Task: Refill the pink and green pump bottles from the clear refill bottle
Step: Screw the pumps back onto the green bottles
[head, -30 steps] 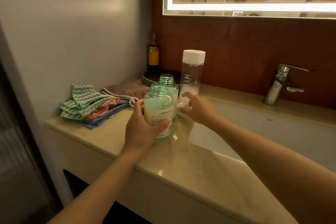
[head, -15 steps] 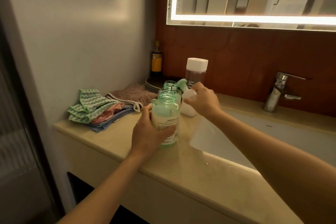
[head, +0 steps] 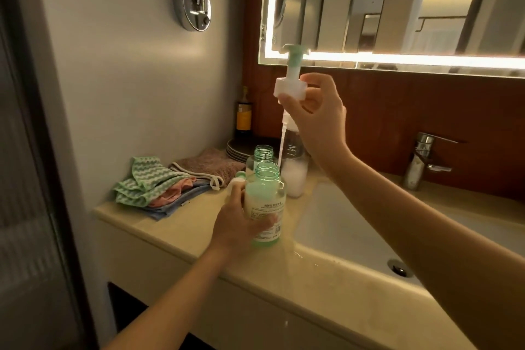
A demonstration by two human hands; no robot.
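Note:
My left hand (head: 237,224) grips an open green bottle (head: 265,202) standing on the counter (head: 326,287). Right behind it stands a second open bottle (head: 262,155) of the same green tint. My right hand (head: 318,113) holds a green-and-white pump head (head: 291,85) high above them, its thin dip tube (head: 281,148) hanging down toward the front bottle's mouth. The clear refill bottle (head: 295,176), with white liquid low inside, stands behind, its top hidden by my right hand. Another small pump cap (head: 237,179) peeks out beside my left thumb.
Folded cloths (head: 159,187) lie at the counter's left end, with stacked dark plates (head: 238,148) and a yellow-labelled bottle (head: 244,116) in the corner. The white basin (head: 355,233) opens to the right, a chrome tap (head: 423,159) behind it. A lit mirror (head: 397,6) hangs above.
My right hand picked up the pump head from beside the bottles and raised it high. My left hand stayed on the front bottle. The camera tilted up.

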